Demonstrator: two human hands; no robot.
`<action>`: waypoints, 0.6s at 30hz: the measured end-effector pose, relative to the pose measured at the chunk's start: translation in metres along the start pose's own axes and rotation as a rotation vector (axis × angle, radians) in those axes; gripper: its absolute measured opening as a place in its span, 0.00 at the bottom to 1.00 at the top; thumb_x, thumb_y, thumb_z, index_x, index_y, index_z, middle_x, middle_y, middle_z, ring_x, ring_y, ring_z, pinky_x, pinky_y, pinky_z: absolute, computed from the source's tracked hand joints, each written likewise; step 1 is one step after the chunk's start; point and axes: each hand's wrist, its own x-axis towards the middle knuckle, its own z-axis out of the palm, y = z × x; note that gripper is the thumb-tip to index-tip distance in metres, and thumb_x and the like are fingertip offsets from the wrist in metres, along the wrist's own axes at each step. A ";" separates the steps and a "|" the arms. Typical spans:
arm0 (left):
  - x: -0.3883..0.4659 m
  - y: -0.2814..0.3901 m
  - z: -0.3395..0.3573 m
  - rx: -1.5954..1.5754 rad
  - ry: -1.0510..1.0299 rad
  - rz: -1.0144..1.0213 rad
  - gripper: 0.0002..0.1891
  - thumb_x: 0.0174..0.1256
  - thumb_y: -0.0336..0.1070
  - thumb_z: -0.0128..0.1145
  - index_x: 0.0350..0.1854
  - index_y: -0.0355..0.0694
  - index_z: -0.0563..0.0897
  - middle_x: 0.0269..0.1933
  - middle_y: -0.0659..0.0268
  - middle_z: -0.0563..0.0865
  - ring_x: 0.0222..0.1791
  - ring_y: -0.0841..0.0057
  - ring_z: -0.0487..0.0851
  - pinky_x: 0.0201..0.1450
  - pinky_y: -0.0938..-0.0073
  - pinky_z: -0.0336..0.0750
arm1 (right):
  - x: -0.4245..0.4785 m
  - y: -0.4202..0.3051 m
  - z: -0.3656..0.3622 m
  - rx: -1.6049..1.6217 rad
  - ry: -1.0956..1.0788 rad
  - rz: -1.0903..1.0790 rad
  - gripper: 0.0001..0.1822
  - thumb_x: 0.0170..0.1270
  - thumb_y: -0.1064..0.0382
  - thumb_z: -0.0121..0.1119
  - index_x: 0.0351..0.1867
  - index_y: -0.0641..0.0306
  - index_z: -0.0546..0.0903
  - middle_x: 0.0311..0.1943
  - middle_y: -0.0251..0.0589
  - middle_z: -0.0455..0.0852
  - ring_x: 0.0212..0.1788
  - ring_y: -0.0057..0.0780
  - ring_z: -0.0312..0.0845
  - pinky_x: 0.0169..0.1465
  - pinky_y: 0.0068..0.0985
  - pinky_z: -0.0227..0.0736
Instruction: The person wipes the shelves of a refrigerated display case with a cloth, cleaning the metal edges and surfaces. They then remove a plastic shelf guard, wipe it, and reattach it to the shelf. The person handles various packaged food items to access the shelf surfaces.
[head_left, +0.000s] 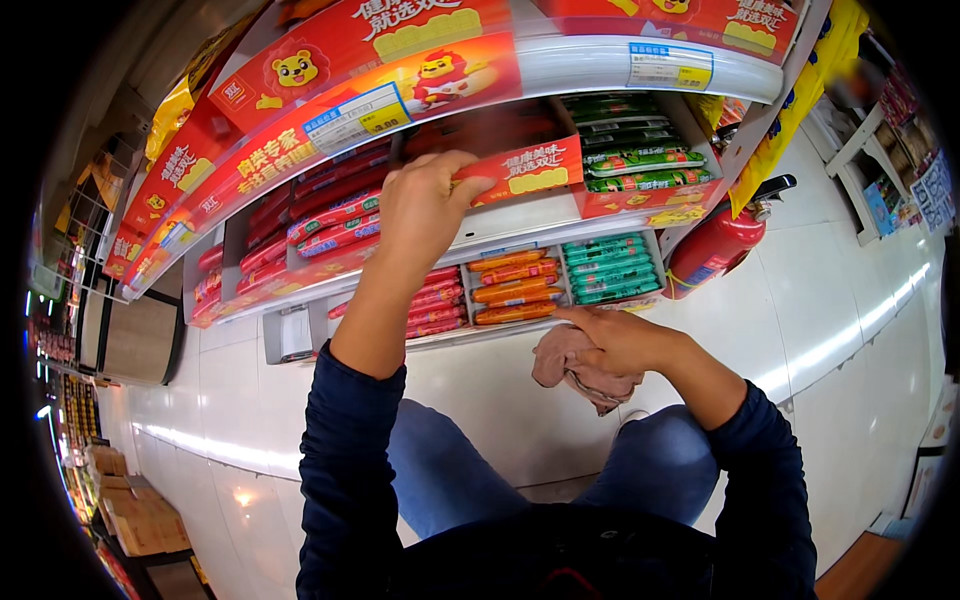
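My left hand grips the front edge of a red cardboard display box on the middle shelf. The box's inside is dark and blurred, so its contents are hard to make out. Bunched in my right hand is a pinkish-brown cloth, held low before the bottom shelf. Red-wrapped sausages lie in a box left of my left hand. To the right of the gripped box, green-wrapped sausages fill another box. Orange sausages and teal ones sit below, close to my right hand.
An upper shelf edge with price tags overhangs the boxes. At the right end of the shelving stands a red fire extinguisher. Yellow packets hang above it. Cardboard cartons are stacked at the far left on the tiled floor.
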 end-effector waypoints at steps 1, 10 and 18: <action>-0.001 -0.001 0.000 0.008 0.004 0.009 0.15 0.52 0.44 0.65 0.37 0.39 0.84 0.33 0.56 0.85 0.35 0.63 0.82 0.38 0.69 0.74 | -0.001 -0.006 -0.004 0.024 0.017 0.015 0.39 0.56 0.55 0.59 0.67 0.63 0.55 0.47 0.62 0.76 0.49 0.54 0.74 0.53 0.37 0.68; 0.005 0.002 -0.007 0.018 -0.054 -0.041 0.17 0.51 0.46 0.65 0.38 0.38 0.84 0.34 0.56 0.85 0.34 0.62 0.83 0.38 0.69 0.75 | 0.050 -0.050 -0.055 -0.082 0.346 0.346 0.53 0.52 0.48 0.58 0.67 0.79 0.40 0.36 0.68 0.79 0.43 0.56 0.77 0.47 0.35 0.72; 0.003 -0.001 -0.003 0.026 -0.055 -0.051 0.18 0.51 0.46 0.65 0.38 0.38 0.84 0.34 0.56 0.85 0.34 0.63 0.83 0.37 0.68 0.75 | 0.100 -0.067 -0.043 0.088 0.132 0.159 0.58 0.50 0.43 0.59 0.63 0.88 0.39 0.42 0.71 0.77 0.46 0.54 0.77 0.52 0.32 0.71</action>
